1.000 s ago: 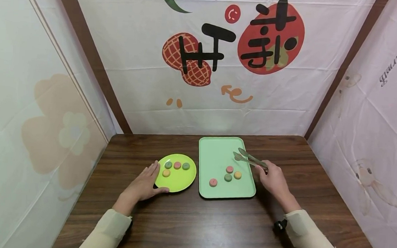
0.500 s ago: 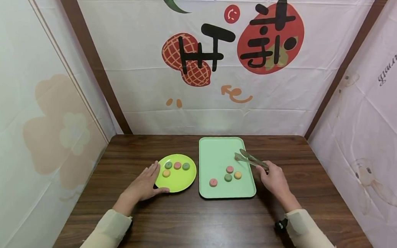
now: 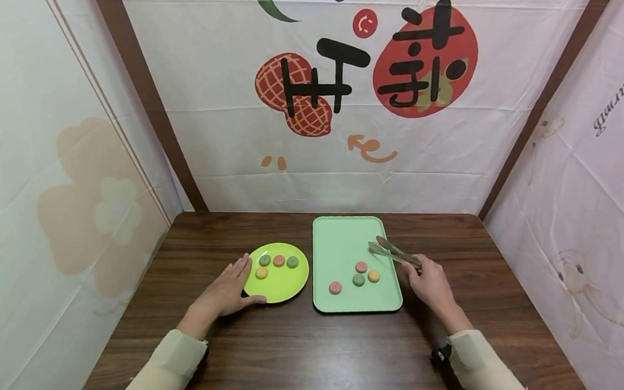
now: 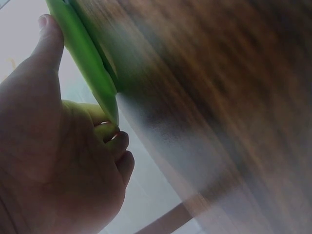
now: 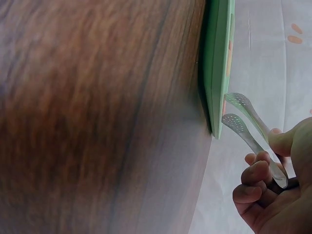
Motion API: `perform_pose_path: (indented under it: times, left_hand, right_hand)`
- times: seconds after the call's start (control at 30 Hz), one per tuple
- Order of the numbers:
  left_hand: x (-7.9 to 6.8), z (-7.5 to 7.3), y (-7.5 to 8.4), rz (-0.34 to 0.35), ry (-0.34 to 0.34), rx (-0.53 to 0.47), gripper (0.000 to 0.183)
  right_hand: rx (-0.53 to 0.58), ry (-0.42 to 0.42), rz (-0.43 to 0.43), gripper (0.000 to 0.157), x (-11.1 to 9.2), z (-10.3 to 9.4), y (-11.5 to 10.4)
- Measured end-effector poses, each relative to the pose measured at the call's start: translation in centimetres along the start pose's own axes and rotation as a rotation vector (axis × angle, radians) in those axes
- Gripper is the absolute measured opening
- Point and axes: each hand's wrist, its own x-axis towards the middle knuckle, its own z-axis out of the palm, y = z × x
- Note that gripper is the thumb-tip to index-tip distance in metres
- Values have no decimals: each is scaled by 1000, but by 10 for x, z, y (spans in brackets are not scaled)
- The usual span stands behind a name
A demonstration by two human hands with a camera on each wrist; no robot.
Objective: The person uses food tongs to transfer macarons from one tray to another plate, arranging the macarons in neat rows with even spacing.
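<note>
My left hand (image 3: 227,287) holds the yellow-green plate (image 3: 278,289) at its left side, fingers along the rim and thumb at the near edge. On that plate lie two green macarons, a pink macaron (image 3: 278,260) and a yellow macaron (image 3: 261,273). My right hand (image 3: 429,283) grips metal tongs (image 5: 251,139) with perforated tips, their arms apart. The tips are over the right part of the mint-green tray (image 3: 336,236). A pinkish patch shows between them, mostly hidden. Closer in on the tray are two pink macarons, a green macaron (image 3: 358,280) and a yellow macaron (image 3: 374,276).
Plate and tray stand side by side on a dark wooden table (image 3: 312,352), with a narrow gap between them. A printed white cloth (image 3: 212,140) hangs behind the table, and more cloth hangs at both sides.
The tong tips have shifted very slightly over the tray, and the tongs have turned a little. The left hand, plate and visible macarons have stayed put.
</note>
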Motion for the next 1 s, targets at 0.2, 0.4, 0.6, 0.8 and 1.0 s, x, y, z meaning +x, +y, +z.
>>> perform_pose_path:
  times: [0.2,0.4,0.6,0.8,1.0]
  left_hand:
    - [0,0,0,4,1,4,122]
    - [0,-1,0,1,3,1,122]
    - [0,1,0,1,-3,3,121]
    - [0,3,-2,-1,-4,1,121]
    - [1,3,-1,-4,-13,1,124]
  right_hand:
    - [1,4,6,32,-1,1,2]
    - [-5,17,0,31,-1,3,5]
    - [10,-3,15,35,-3,3,5]
    - [1,-10,21,36,-4,3,5]
    - [-5,-3,19,37,-4,2,5]
